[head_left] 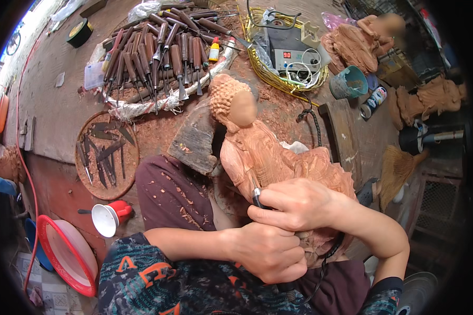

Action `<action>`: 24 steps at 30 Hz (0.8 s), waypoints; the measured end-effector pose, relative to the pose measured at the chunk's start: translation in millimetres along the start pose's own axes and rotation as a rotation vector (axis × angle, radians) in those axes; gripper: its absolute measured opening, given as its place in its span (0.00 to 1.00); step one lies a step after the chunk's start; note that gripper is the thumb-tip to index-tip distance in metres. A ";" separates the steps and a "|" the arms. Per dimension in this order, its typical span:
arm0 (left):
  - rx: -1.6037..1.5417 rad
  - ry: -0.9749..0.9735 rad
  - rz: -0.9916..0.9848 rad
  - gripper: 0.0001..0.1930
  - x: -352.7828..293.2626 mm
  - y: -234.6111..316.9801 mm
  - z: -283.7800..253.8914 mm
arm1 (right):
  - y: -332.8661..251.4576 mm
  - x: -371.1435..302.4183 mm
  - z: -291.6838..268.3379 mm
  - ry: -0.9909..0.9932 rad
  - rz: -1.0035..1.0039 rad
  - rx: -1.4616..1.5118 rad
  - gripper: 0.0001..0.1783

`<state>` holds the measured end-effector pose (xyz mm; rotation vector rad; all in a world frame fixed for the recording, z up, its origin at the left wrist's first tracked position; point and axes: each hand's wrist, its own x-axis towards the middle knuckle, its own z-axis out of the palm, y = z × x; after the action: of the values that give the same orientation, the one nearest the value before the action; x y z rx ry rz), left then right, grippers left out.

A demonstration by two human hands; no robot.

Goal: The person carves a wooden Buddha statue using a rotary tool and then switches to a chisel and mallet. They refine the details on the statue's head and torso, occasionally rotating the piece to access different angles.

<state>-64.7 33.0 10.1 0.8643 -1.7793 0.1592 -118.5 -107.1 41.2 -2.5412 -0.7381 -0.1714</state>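
Across my lap leans a carved reddish wooden statue (253, 143) with a head of tight curls and a folded robe. Both my hands are closed around a slim black electric carving handpiece (259, 201) with a silver collar. My right hand (302, 203) grips it near the front, where the thin tip meets the statue's sleeve. Just below, my left hand (268, 253) wraps the rear part, most of which the fingers hide. Its black braided cord (328, 255) loops out beneath my hands. A dark wooden block (194, 140) props the statue beside my knee.
Many wooden-handled chisels (157, 50) lie piled ahead. A round tray (136, 173) holds dark blades. The control box (293, 55) sits among coiled yellow cable. A teal cup (348, 82), a spray can (373, 101) and other carvings (347, 44) stand right. A white-and-red funnel-shaped thing (106, 219) lies left.
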 end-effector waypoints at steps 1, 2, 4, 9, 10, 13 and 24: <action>0.003 0.013 -0.020 0.11 -0.8 0.1 1.6 | 2.2 0.3 0.1 -0.008 -0.013 0.000 0.07; 0.014 0.010 -0.034 0.11 -1.4 -0.3 2.0 | 4.5 0.6 1.6 -0.003 -0.022 0.019 0.08; 0.032 0.001 -0.062 0.10 -1.3 -0.5 1.7 | 8.1 0.6 5.5 0.008 -0.035 0.055 0.10; 0.046 0.007 -0.066 0.09 -3.4 -2.1 3.1 | 10.9 1.1 8.3 0.035 -0.027 0.087 0.15; 0.053 0.010 -0.062 0.09 -3.2 -2.7 3.2 | 11.1 1.2 8.8 0.046 -0.019 0.096 0.16; 0.030 0.031 -0.073 0.08 -4.2 -5.1 6.4 | 11.0 -0.4 8.6 0.042 0.019 0.084 0.16; 0.021 0.017 -0.095 0.09 -2.5 -6.2 4.2 | 10.8 -0.1 5.4 -0.004 0.059 0.152 0.15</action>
<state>-63.8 27.5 4.4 0.9583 -1.7199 0.1227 -112.9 -112.5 32.0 -2.4160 -0.6516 -0.0877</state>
